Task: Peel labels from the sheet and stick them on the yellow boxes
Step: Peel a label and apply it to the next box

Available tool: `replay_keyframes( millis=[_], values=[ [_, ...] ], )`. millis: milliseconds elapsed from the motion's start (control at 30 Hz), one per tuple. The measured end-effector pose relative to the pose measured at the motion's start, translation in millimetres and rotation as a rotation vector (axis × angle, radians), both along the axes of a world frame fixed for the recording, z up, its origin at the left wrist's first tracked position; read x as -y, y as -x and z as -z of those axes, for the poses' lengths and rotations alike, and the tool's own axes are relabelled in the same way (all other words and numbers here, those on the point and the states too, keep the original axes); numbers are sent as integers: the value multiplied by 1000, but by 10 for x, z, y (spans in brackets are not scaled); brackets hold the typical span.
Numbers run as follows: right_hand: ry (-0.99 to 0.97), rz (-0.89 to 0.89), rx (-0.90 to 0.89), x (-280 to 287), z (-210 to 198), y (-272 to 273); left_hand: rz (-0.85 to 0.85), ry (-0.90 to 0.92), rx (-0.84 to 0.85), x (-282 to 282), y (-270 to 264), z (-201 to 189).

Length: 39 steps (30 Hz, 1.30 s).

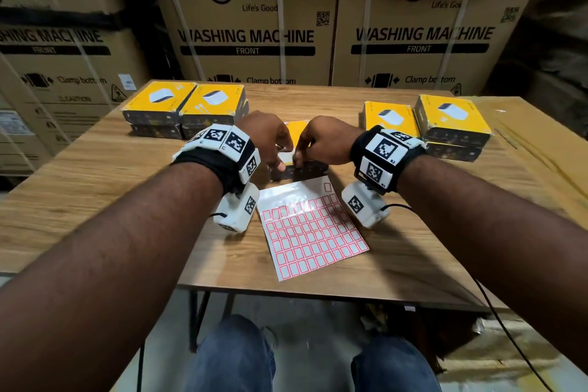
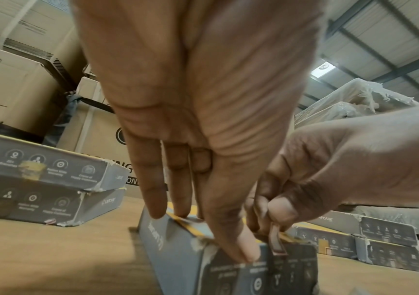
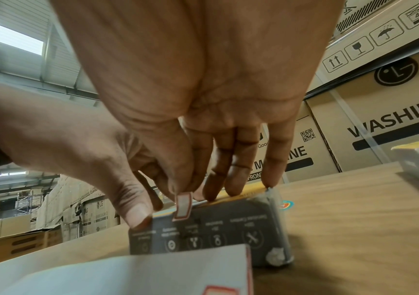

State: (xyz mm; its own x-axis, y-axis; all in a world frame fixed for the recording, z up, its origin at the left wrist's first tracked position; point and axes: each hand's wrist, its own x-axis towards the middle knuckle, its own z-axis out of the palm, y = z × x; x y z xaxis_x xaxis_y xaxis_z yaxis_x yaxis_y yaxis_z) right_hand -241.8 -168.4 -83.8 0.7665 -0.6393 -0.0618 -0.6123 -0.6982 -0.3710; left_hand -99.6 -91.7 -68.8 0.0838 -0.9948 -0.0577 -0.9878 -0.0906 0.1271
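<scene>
Head view, left to right. At ten o'clock on the wooden table (image 1: 95,175) we see a stack of yellow boxes (image 1: 184,108), two across and two high. Toward centre, our left hand (image 1: 265,140) steadies the centre box (image 1: 299,169), which lies at twelve o'clock from the label sheet (image 1: 310,232). In the left wrist view the thumb (image 2: 241,249) presses the top edge of the box's dark near face while the straight fingers rest on its yellow lid; nothing is enclosed, so we call this a flat bracing contact. At the middle, a single red-bordered label (image 3: 183,206) hangs over that same edge, its lower end against the dark face. Our right hand (image 1: 321,143) pinches the label's upper end narrowly between thumb and forefinger, the other fingers touching the lid. At two o'clock stands a second group of yellow boxes (image 1: 451,121).

We judge the step in hand to be sticking: the label is peeled and is being laid onto the centre box. The next move probably calls for releasing the pinch and rubbing the label flat, then returning to the sheet, at six o'clock from the box, where many labels remain.
</scene>
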Motion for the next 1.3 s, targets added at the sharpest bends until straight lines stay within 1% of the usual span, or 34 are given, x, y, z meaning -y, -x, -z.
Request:
replay_keyframes(
  millis=[467,733,967,1167,1233,1300],
  values=[
    [53,-65,-38,-103,-56,26,1,-1,30,26,-21,8],
    [156,-96,-37,-112,-45,18,-7,-4,19,26,-25,11],
    [195,-121,-43,-98,-27,7,-22,-8,12,49,-35,7],
    [363,-160,-76,-138,-19,12,-50,-16,52,89,-48,10],
    [374,-144,-52,-124,11,12,-55,-16,50,96,-59,15],
    [339,-125,-5,-87,44,20,-54,-14,37,92,-79,21]
  ],
)
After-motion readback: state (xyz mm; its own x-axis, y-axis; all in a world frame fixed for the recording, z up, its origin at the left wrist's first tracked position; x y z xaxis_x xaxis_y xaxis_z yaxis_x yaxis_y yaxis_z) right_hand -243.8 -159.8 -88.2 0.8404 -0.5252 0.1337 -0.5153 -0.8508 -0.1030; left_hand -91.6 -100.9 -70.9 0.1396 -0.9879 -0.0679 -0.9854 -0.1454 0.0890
